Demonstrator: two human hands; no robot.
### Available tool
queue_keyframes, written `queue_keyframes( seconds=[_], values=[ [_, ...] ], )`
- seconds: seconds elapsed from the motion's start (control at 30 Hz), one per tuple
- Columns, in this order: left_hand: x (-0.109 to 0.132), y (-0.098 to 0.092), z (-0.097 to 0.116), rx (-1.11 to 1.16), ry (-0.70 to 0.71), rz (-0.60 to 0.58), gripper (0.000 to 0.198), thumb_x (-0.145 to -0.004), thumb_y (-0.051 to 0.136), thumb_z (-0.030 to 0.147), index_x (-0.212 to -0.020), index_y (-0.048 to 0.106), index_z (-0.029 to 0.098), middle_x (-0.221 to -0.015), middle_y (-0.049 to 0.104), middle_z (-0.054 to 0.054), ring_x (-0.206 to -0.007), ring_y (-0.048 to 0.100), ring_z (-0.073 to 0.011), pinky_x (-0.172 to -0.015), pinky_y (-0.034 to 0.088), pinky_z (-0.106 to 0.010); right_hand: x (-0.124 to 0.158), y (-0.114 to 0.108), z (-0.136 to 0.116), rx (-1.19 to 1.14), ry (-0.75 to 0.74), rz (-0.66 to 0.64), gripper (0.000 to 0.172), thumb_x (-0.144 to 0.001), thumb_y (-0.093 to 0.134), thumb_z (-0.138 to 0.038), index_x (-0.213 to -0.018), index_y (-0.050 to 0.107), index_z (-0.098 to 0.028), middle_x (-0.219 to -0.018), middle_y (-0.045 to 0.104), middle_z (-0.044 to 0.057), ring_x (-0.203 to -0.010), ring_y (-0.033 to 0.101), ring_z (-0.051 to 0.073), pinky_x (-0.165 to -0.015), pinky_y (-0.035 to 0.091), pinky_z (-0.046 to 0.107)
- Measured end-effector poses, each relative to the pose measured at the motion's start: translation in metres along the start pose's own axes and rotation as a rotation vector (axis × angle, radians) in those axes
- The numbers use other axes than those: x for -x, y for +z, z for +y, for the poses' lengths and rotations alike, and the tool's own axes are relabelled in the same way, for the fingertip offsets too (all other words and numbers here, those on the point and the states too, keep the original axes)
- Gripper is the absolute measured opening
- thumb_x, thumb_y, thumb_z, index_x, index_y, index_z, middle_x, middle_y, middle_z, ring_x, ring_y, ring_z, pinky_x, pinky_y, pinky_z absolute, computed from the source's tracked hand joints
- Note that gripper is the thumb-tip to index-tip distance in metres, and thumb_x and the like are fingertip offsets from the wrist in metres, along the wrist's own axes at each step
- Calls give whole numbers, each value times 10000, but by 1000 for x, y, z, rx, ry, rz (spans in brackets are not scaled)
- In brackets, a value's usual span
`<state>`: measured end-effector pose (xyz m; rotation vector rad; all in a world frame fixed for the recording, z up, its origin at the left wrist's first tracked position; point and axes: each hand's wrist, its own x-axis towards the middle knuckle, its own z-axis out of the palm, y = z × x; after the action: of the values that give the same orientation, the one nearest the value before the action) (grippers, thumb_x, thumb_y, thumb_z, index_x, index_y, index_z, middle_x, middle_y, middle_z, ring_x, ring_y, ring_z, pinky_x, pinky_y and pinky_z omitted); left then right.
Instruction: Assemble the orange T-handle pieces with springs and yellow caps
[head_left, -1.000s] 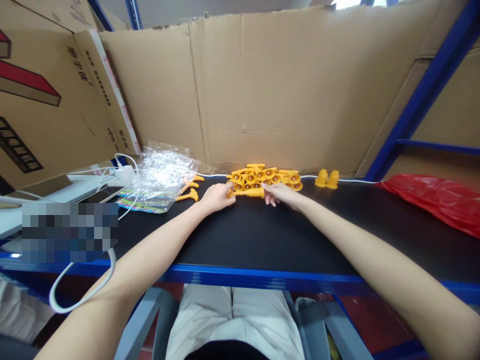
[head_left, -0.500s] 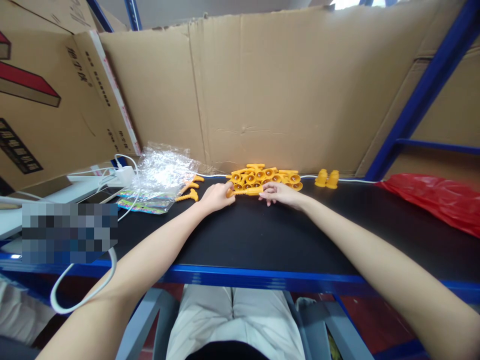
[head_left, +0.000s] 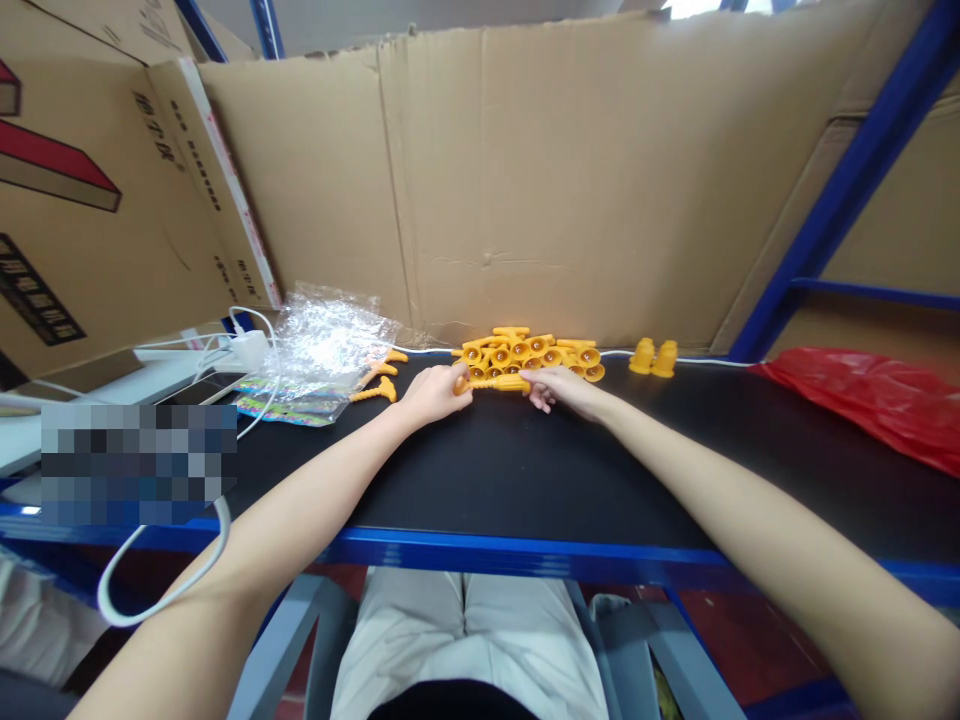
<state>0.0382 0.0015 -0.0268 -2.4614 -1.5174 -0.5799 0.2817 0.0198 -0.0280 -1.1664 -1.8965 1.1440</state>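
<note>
Between my two hands is a yellow plastic piece (head_left: 501, 383) with a threaded shaft and a wider, bell-like sleeve at its right end. My left hand (head_left: 436, 393) is closed around its left end, hiding most of that end. At the right end, my right hand (head_left: 559, 388) pinches the sleeve with thumb and fingertips, the other fingers curled below. Just behind lies a pile of similar yellow pieces (head_left: 517, 350), several with their round open ends facing me. Left of my left hand lie a few loose yellow T-handled threaded pieces (head_left: 375, 390).
Two yellow bell-shaped parts (head_left: 652, 358) stand at the right. Clear plastic bags (head_left: 330, 340), a white charger (head_left: 251, 350) and cables occupy the left. A red plastic bag (head_left: 870, 400) lies far right. A cardboard wall (head_left: 562, 190) rises behind the black tabletop (head_left: 517, 480).
My right hand has turned slightly and its fingers have shifted around the sleeve end. My left hand stays nearly still on the other end.
</note>
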Motion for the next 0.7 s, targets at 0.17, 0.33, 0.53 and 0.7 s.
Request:
queue_keyframes(
  seconds=[0.17,0.33,0.53,0.7],
  values=[
    [-1,1,-2,0,6,-1,266,-750,510,326,-987,577,227,-772,652,-27,-720,618,-199,-611,405,-254,-2,1,1,32,21,18,472,-820,493,-582,-653,579,-149,-470,549,12,-410,456,86,-444,282,250],
    [-2,2,-5,-12,1,-14,276,-756,503,325,-1006,570,228,-804,660,-27,-752,626,-203,-613,408,-250,1,-2,-1,100,6,-68,488,-804,497,-608,-745,587,-132,-630,636,52,-489,520,93,-497,330,247],
    [-2,2,-5,-28,-14,-36,302,-759,500,332,-1034,569,229,-835,664,-33,-785,629,-206,-628,419,-252,-3,-5,10,27,-36,-71,461,-673,717,-395,-1037,541,-173,-849,625,24,-629,566,101,-665,445,286],
    [-2,1,-4,-20,-23,-48,295,-762,506,336,-1029,573,228,-830,668,-31,-788,632,-205,-633,423,-252,-6,-5,15,-10,-73,-65,445,-649,731,-390,-989,515,-200,-838,601,9,-653,573,119,-684,481,318]
  ],
)
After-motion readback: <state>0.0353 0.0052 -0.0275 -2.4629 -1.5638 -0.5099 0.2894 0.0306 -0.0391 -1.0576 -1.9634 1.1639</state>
